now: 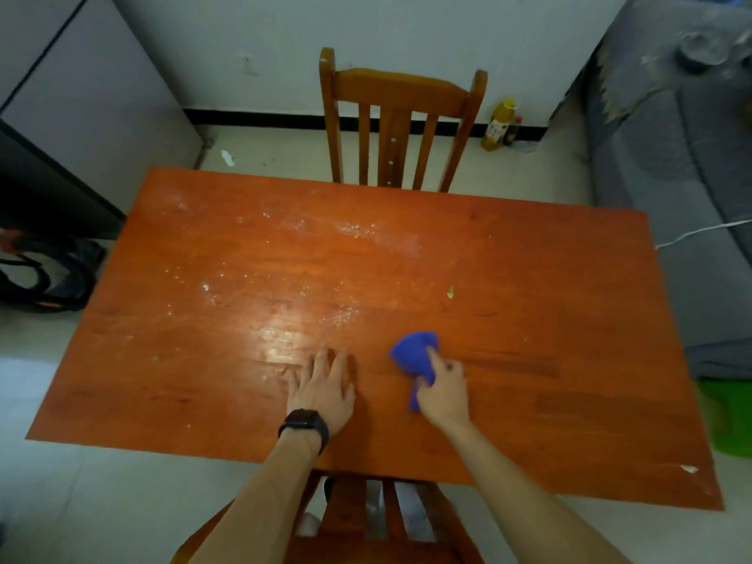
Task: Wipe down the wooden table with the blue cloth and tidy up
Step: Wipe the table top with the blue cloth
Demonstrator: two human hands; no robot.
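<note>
Near the table's [569, 319] front edge, her right hand [441, 390] clutches the bunched blue cloth [413, 354], left hand [323, 386] flat with fingers spread; wiping looks barely begun, next needing sweeps toward the white residue [358, 230].

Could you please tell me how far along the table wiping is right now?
Barely started. Done: only the near right of the table looks clean. In hand: the right hand grips the cloth on it; the left hand rests flat beside it. Left: white specks across the middle and far side, a crumb to the right, a scrap at the near right corner.
</note>
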